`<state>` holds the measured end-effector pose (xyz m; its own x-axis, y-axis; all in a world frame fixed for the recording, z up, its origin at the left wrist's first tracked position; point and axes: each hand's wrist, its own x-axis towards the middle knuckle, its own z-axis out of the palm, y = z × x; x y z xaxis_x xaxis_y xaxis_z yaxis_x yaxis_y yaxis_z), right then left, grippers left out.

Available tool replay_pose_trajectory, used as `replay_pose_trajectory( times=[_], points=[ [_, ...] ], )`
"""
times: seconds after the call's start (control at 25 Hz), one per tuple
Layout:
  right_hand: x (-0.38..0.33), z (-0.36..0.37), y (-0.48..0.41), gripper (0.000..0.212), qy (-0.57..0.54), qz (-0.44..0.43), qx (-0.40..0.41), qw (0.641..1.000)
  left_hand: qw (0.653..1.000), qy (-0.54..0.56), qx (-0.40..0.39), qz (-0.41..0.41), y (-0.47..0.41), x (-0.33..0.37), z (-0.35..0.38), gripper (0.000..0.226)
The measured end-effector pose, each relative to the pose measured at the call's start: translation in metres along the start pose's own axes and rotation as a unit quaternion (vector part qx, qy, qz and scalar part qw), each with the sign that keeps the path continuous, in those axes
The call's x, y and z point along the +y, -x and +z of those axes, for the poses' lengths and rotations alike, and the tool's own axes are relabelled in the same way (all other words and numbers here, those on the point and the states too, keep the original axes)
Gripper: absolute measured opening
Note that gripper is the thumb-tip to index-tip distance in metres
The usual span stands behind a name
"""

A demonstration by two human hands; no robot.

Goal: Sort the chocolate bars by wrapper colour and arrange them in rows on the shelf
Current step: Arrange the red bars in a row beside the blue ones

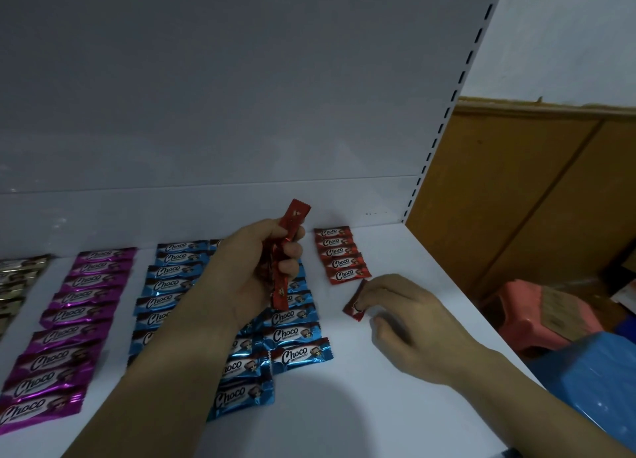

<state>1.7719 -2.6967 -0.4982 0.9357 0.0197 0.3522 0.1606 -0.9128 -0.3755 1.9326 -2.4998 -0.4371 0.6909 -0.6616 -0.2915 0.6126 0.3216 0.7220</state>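
My left hand grips a small stack of red-wrapped bars upright above the blue rows. My right hand pinches a single red bar low over the white shelf, just below a short row of several red bars. Two rows of blue bars lie in the middle, partly hidden by my left forearm. A row of purple bars runs to their left. Gold bars show at the far left edge.
The shelf's grey back panel rises behind the rows, with a slotted upright at its right end. Beyond the shelf's right edge stand a wooden cabinet, a pink stool and a blue plastic box.
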Motion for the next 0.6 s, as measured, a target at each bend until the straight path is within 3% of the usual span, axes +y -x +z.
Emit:
replay_pose_trajectory(
  times=[0.24,0.6],
  points=[
    [0.0044,0.0016,-0.0009,0.041,0.044,-0.007,-0.036,0.998,0.995,-0.074,0.014,0.059,-0.0002,-0.0014,0.0000,0.025],
    [0.0040,0.0003,-0.0032,0.047,0.066,-0.011,-0.049,0.997,0.985,-0.141,0.051,0.088,0.0007,-0.0039,0.0007,0.019]
  ],
)
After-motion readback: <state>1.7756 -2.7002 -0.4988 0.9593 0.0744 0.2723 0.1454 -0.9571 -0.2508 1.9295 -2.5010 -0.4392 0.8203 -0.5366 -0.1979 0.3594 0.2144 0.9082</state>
